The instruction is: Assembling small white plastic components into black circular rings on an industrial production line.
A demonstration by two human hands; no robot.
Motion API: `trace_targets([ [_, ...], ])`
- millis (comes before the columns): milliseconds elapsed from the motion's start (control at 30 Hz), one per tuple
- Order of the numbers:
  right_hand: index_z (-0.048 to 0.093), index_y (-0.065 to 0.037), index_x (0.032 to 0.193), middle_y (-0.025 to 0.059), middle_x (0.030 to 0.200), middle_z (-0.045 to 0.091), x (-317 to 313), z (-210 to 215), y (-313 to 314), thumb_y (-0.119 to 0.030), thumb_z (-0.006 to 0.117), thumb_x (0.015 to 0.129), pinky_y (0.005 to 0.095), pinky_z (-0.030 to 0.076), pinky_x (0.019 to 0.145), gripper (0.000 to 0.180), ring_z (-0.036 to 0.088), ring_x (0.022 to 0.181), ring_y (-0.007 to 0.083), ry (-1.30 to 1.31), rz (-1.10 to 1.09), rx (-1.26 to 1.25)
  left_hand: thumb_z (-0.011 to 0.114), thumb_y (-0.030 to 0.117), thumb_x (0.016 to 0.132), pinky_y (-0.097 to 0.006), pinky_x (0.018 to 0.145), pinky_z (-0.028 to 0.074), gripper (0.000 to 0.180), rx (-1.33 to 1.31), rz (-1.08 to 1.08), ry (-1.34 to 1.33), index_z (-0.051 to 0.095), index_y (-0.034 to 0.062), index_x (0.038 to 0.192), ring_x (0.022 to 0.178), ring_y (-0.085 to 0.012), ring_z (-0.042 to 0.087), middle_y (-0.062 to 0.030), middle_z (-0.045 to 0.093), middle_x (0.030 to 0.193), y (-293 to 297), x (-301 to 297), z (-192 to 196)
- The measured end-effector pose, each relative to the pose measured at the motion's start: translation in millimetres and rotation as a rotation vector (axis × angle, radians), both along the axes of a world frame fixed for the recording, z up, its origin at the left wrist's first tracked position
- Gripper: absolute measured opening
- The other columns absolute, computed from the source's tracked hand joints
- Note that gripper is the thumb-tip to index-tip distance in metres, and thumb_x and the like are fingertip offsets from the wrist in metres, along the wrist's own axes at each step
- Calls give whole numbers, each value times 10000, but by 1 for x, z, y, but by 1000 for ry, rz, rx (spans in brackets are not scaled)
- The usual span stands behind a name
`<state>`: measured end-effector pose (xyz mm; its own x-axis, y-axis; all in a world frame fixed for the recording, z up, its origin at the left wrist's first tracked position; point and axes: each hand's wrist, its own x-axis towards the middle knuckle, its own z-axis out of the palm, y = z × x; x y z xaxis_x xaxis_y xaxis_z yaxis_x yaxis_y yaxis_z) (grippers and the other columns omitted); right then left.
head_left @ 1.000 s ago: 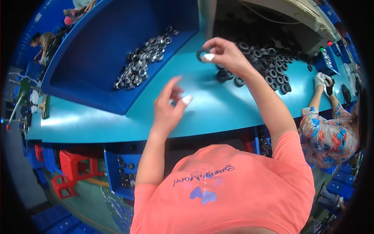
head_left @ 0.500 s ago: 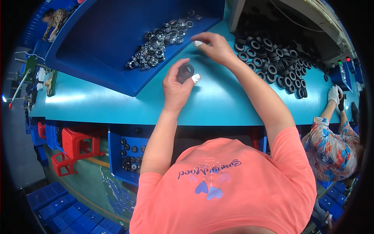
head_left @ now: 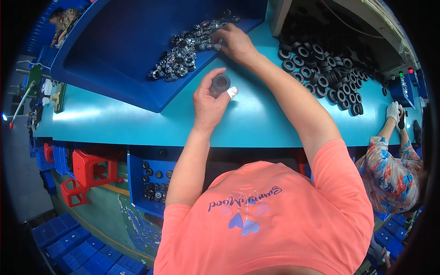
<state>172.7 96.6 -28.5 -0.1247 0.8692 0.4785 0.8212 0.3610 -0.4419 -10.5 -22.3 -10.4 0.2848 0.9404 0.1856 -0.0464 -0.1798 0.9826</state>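
Note:
My left hand (head_left: 211, 98) is raised above the table, fingers and thumb closed round a black rubber ring (head_left: 222, 82) whose hole shows. A white covering wraps the thumb tip. My right hand (head_left: 236, 43) reaches over the near edge of a large blue bin (head_left: 123, 94). Its fingers curl in a pinch at the right side of a pile of clear, shiny wheel-like parts (head_left: 176, 62). Whatever lies between those fingertips is too small and covered to make out.
Many loose black rings (head_left: 323, 81) are heaped on the turquoise table (head_left: 256, 123) at right. Below the table edge, a blue crate (head_left: 137, 183) holds dark round parts. Red stools (head_left: 94, 169) stand at left. A gloved co-worker (head_left: 389, 169) sits at far right.
My right hand has moved left and away from me, from beside the bin's edge to the clear parts inside. My left hand still holds the black rubber ring, nearly in place.

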Motion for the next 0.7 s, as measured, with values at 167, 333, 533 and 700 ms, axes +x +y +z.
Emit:
trace_targets([
  [167,716,-138,1034,150,1068,619,0,6,-5,-102,710,810,450,531,872,226,638,985,352,153,-55,-60,759,-71,788,-242,866,534,572,-98,-64,-83,582,38,1321,971,-90,601,-56,638,1144,4,-1,0],
  [333,680,-106,1188,93,1065,678,6,19,-38,-185,725,872,339,542,809,329,677,860,204,387,-76,-142,728,-95,789,-256,897,533,587,-143,-74,-90,570,31,1340,1003,-101,599,-78,622,1202,3,-1,1],
  [533,648,1,1235,108,1112,706,0,61,-117,-126,711,877,338,548,889,385,687,1025,200,885,229,-532,661,-114,805,-293,940,529,654,-125,-109,-113,487,2,1424,1095,-145,615,-87,605,1230,5,-3,-13],
  [700,673,-19,1181,90,1067,706,-2,40,-142,-99,733,850,319,573,811,345,700,914,166,862,227,-512,601,-59,856,-331,1049,463,694,-151,-252,-119,377,-11,1511,1201,-193,582,-108,565,1320,4,-3,-8],
])
